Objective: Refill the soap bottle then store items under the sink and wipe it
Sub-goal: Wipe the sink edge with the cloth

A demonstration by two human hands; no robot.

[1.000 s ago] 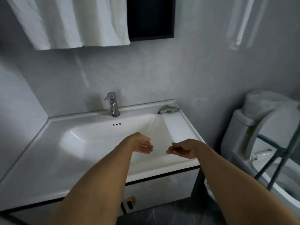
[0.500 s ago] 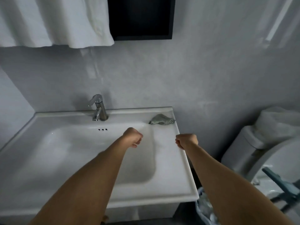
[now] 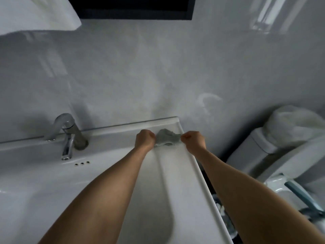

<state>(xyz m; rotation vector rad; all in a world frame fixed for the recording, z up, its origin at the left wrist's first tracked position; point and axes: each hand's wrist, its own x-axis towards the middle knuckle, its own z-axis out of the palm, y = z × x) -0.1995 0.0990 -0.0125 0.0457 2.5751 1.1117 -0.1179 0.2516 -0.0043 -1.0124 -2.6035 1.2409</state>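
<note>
Wipe step is judged to be in hand; no soap bottle is seen. Cloth (image 3: 167, 139) is bunched on the back corner of the sink (image 3: 177, 182), centre-right of frame, right of the tap (image 3: 67, 134). Left hand (image 3: 145, 140) and right hand (image 3: 193, 140) are set at its two edges, fingers curled; actual grip cannot be told. Next: a firm hold is needed, then the cloth is to be lifted and dragged over rim and basin.

I stand in a home bathroom; white sink (image 3: 175, 173) with chrome tap (image 3: 67, 132) before me; toilet (image 3: 255, 150) at my right; white towel (image 3: 35, 13) hanging above.
</note>
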